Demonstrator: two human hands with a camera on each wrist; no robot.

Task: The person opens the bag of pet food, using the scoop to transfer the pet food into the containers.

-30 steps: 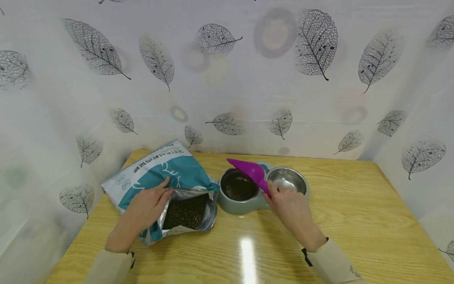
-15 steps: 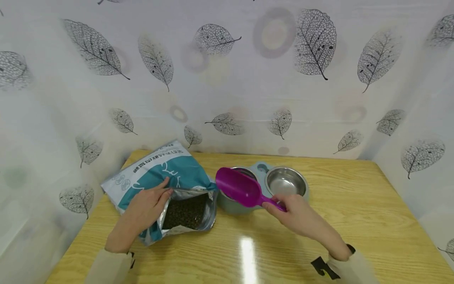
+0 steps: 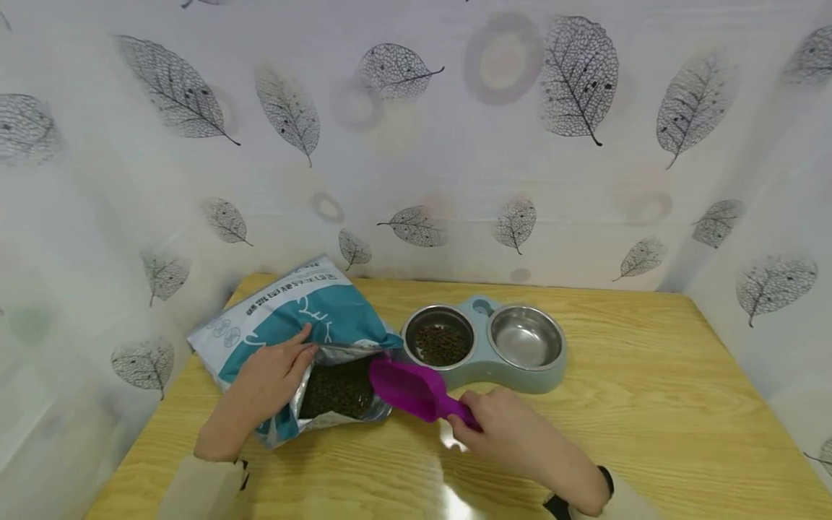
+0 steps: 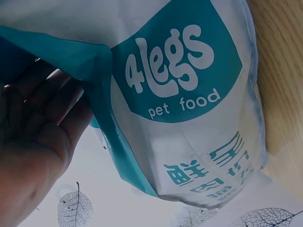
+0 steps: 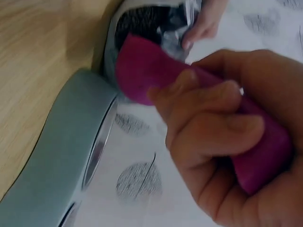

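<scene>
A teal and white pet food bag lies on its side at the left, its mouth facing me. Dark brown kibble shows inside the silver lining. My left hand holds the upper edge of that mouth; in the left wrist view its fingers reach behind the teal flap, and the thumb is hidden. My right hand grips the handle of a purple scoop, whose tip is at the right side of the bag's mouth. The scoop looks empty in the head view.
Just right of the bag stands a grey-green double pet bowl. Its left steel bowl has some kibble in it; its right steel bowl looks empty. A leaf-patterned curtain hangs behind the wooden table.
The scoop has come down from above the left bowl, moving left and toward me to the bag's mouth. Kibble in the left bowl is now plainly visible. My left hand has stayed put.
</scene>
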